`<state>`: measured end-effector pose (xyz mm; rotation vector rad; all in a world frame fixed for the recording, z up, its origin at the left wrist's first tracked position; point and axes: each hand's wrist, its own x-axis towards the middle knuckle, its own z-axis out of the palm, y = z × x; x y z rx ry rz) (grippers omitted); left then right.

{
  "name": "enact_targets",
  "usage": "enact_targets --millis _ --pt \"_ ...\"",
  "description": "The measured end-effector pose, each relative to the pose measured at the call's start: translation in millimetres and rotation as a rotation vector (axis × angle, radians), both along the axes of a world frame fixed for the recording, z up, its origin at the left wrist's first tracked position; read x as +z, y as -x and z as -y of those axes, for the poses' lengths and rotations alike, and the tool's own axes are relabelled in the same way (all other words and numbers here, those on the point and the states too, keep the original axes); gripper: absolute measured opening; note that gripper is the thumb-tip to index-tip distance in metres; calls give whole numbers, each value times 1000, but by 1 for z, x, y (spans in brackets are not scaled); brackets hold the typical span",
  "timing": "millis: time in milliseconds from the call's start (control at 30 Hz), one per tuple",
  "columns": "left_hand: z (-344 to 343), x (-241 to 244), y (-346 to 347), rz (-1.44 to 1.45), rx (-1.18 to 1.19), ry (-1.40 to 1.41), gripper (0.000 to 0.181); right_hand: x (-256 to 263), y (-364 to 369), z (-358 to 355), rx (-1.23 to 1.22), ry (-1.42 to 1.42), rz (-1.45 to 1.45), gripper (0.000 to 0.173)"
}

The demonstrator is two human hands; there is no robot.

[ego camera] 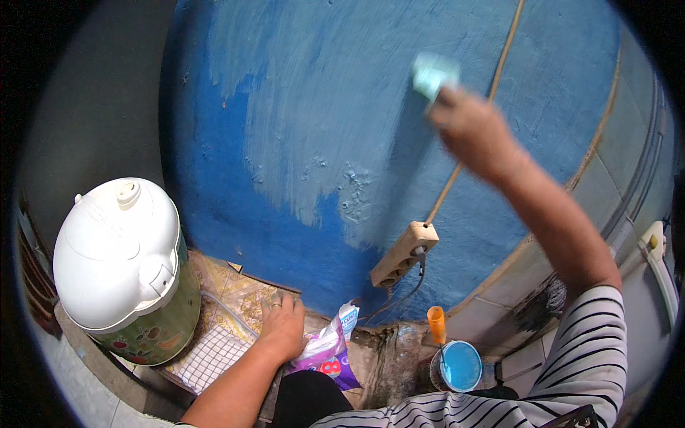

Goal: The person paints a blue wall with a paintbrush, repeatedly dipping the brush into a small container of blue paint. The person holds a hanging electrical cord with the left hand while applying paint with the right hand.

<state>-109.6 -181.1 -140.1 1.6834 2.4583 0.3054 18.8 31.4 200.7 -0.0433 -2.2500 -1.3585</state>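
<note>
My right hand (468,131) grips a paintbrush (434,74) raised against the blue wall (321,117). Motion blurs the brush, and its wide head looks pale aqua. Streaky, lighter blue paint covers much of the upper and middle wall; deeper blue shows at the left and low down. My left hand (283,326) rests palm down on a patterned tiled ledge (251,283), holding nothing. Beside it lies a purple and white plastic packet (326,348) bearing writing. Below my right arm stands a small tub of light blue paint (463,366), with an orange-handled tool (436,326) leaning in it.
A power strip (404,254) with a plugged-in cord hangs low against the wall, its tan cable (505,53) running upward. On the left stands a rice cooker (115,257) with a white lid. A checked cloth (214,358) lies near it. Tiled wall (604,171) borders the right.
</note>
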Motion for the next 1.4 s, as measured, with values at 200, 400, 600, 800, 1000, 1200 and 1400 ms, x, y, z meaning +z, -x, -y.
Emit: enact_targets --millis 200,400,600,800,1000,1200,1400 --pt "-4 -4 0 -44 -20 -27 82 -82 -24 26 133 915 432 12" --pt "1 -4 0 -66 -15 -25 80 20 -9 1 329 612 93 16" --pt "0 -1 -2 -52 -19 -27 79 92 5 21 565 245 -297 6" --pt "3 -3 1 -41 -12 5 81 -63 25 2 207 173 271 3" --pt "-1 -1 0 -32 -27 -4 83 -130 34 11 245 996 503 6" --pt "1 -2 0 -50 -15 23 83 4 76 8 352 722 91 17" --pt "1 0 0 -24 -32 -19 81 103 101 20 716 113 -293 3"
